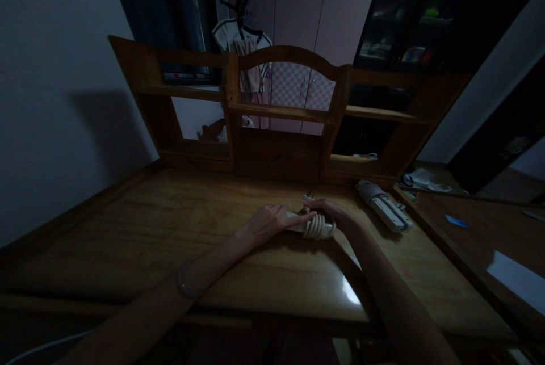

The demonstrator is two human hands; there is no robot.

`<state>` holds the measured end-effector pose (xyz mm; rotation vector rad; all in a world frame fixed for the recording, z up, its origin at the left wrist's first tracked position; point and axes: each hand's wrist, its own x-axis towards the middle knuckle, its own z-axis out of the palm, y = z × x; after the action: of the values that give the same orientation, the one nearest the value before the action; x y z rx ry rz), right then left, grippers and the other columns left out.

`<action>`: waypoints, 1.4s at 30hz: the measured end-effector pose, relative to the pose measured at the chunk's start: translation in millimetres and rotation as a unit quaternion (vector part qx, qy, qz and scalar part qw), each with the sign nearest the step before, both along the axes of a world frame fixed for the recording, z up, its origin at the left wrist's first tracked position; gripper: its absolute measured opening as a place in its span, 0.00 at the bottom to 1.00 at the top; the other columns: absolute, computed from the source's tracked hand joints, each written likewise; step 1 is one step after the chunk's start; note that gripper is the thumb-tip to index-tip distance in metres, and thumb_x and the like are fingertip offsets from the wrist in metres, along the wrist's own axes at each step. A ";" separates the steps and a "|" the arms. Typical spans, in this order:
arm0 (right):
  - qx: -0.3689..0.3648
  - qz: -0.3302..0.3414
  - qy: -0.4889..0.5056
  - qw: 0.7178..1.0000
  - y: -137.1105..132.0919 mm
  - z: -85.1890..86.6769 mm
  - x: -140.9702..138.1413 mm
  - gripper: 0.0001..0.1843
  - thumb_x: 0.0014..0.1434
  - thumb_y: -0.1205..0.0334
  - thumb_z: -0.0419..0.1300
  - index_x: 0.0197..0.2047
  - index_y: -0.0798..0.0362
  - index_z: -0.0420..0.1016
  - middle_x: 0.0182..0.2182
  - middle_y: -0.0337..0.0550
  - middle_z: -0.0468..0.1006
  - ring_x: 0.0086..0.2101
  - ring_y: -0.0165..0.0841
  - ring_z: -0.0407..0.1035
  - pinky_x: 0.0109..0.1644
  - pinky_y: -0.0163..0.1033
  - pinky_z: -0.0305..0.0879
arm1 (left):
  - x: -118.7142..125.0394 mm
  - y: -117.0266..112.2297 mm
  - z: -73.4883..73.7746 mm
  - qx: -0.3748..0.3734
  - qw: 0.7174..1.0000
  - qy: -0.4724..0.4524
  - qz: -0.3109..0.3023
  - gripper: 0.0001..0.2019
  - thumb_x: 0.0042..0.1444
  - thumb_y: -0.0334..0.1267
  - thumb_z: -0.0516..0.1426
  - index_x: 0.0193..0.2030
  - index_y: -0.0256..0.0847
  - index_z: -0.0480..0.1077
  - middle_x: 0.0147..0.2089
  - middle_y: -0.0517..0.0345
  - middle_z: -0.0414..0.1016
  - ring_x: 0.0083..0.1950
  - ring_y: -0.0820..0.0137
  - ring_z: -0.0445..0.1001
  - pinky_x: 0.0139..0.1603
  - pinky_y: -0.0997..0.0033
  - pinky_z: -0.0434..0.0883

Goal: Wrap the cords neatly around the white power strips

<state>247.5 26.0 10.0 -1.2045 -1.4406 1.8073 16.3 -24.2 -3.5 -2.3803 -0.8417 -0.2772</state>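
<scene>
A white power strip (294,222) lies low over the wooden desk, with its pale cord (314,229) wound in several turns around it. My left hand (270,221) grips the strip's left end, its index finger stretched along the top toward the coils. On the other side, my right hand (334,210) is closed at the cord's end, where a small white plug (307,200) shows by the fingertips. Shadow and the hand partly hide the strip's right part. Further right on the desk rests a second white power strip (387,213), also wrapped in its cord.
Along the back of the desk (179,229) stands a wooden shelf unit (281,112) with open compartments. A wall (63,70) borders the left side. Another brown surface (477,240) on the right carries a white sheet (517,280) and a small blue card (456,221).
</scene>
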 end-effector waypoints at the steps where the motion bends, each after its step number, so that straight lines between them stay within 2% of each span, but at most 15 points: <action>1: -0.007 -0.009 0.004 1.000 0.4 -0.9 -0.6 0.18 0.48 0.50 0.68 0.31 0.57 0.75 0.28 0.42 0.76 0.27 0.29 0.66 0.31 0.34 0.60 | -0.3 0.1 0.1 -0.001 1.000 -0.003 0.000 0.35 0.63 0.29 0.47 0.70 0.58 0.33 0.34 0.59 0.66 0.33 0.70 0.68 0.34 0.73 0.65; 7: -0.030 -0.033 0.007 0.999 6.2 -8.8 -0.7 0.18 0.45 0.51 0.69 0.28 0.56 0.70 0.21 0.35 0.70 0.22 0.26 0.61 0.27 0.33 0.56 | -2.9 -1.1 4.5 -0.001 1.000 0.011 -0.002 0.36 0.62 0.29 0.48 0.70 0.55 0.33 0.33 0.60 0.66 0.33 0.70 0.68 0.35 0.74 0.65; 14: -0.046 -0.023 0.011 0.999 12.5 -14.4 3.3 0.16 0.43 0.54 0.70 0.27 0.57 0.72 0.22 0.36 0.72 0.23 0.27 0.63 0.29 0.33 0.58 | -3.9 -2.1 5.8 0.000 1.000 0.008 -0.015 0.36 0.61 0.28 0.47 0.70 0.55 0.34 0.33 0.60 0.67 0.33 0.70 0.68 0.36 0.73 0.66; 24: -0.047 -0.013 0.021 0.999 14.2 -16.8 2.7 0.14 0.44 0.57 0.70 0.31 0.57 0.75 0.28 0.39 0.76 0.29 0.30 0.68 0.37 0.34 0.65 | -3.0 -5.9 7.5 -0.016 1.000 -0.017 -0.021 0.34 0.61 0.29 0.49 0.70 0.58 0.40 0.34 0.59 0.68 0.33 0.70 0.69 0.36 0.73 0.66; 29: -0.029 -0.006 0.013 0.999 6.8 -8.7 -0.8 0.11 0.47 0.56 0.67 0.32 0.54 0.76 0.30 0.41 0.78 0.33 0.33 0.71 0.40 0.36 0.66 | -2.8 -7.8 7.8 -0.043 0.998 -0.041 -0.015 0.33 0.61 0.30 0.51 0.69 0.59 0.43 0.36 0.58 0.70 0.35 0.70 0.70 0.35 0.74 0.66; 32: -0.012 0.023 0.039 0.999 -2.5 2.4 -2.7 0.16 0.51 0.50 0.64 0.37 0.55 0.77 0.35 0.45 0.79 0.39 0.37 0.72 0.45 0.39 0.67 | -2.6 -8.9 9.1 -0.081 0.993 -0.080 -0.004 0.33 0.60 0.32 0.53 0.69 0.59 0.45 0.39 0.57 0.72 0.37 0.70 0.72 0.37 0.75 0.67; 35: -0.014 0.013 0.093 0.995 -7.5 11.3 -6.6 0.32 0.56 0.37 0.55 0.46 0.58 0.75 0.41 0.52 0.78 0.42 0.42 0.72 0.46 0.43 0.68 | -2.8 -8.6 10.9 -0.140 0.976 -0.165 0.002 0.35 0.58 0.39 0.58 0.69 0.58 0.46 0.46 0.56 0.74 0.43 0.68 0.74 0.41 0.72 0.69; 37: 0.028 -0.055 0.120 0.991 -8.2 15.4 -11.4 0.39 0.57 0.32 0.48 0.55 0.57 0.69 0.48 0.54 0.75 0.46 0.43 0.71 0.46 0.44 0.68 | -3.9 -6.6 12.0 -0.177 0.956 -0.235 0.007 0.37 0.57 0.43 0.59 0.69 0.57 0.45 0.51 0.57 0.74 0.47 0.66 0.74 0.44 0.71 0.69; 38: 0.075 -0.099 0.120 0.985 -8.7 17.3 -14.1 0.40 0.57 0.31 0.47 0.60 0.54 0.64 0.52 0.53 0.72 0.49 0.43 0.69 0.47 0.43 0.68 | -4.9 -5.0 12.4 -0.193 0.944 -0.269 0.013 0.37 0.57 0.44 0.59 0.69 0.58 0.44 0.54 0.58 0.73 0.48 0.66 0.74 0.45 0.71 0.69; 40: 0.206 -0.161 0.097 0.960 -11.8 21.8 -18.9 0.38 0.60 0.34 0.46 0.65 0.48 0.55 0.60 0.48 0.65 0.55 0.40 0.63 0.51 0.42 0.66 | -7.3 -1.5 13.5 -0.217 0.918 -0.329 0.036 0.39 0.56 0.45 0.59 0.69 0.59 0.43 0.56 0.60 0.72 0.49 0.66 0.75 0.45 0.70 0.70; 42: 0.346 -0.164 0.043 0.923 -18.2 27.0 -21.4 0.34 0.62 0.39 0.48 0.66 0.45 0.52 0.63 0.44 0.60 0.59 0.39 0.58 0.56 0.42 0.62 | -9.8 1.5 14.6 -0.229 0.900 -0.365 0.060 0.39 0.55 0.46 0.60 0.69 0.59 0.43 0.55 0.61 0.73 0.47 0.65 0.76 0.45 0.70 0.70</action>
<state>226.1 7.8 37.0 -0.9029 -1.5250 0.9757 6.5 -22.6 11.1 -2.6464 -1.5265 -1.0715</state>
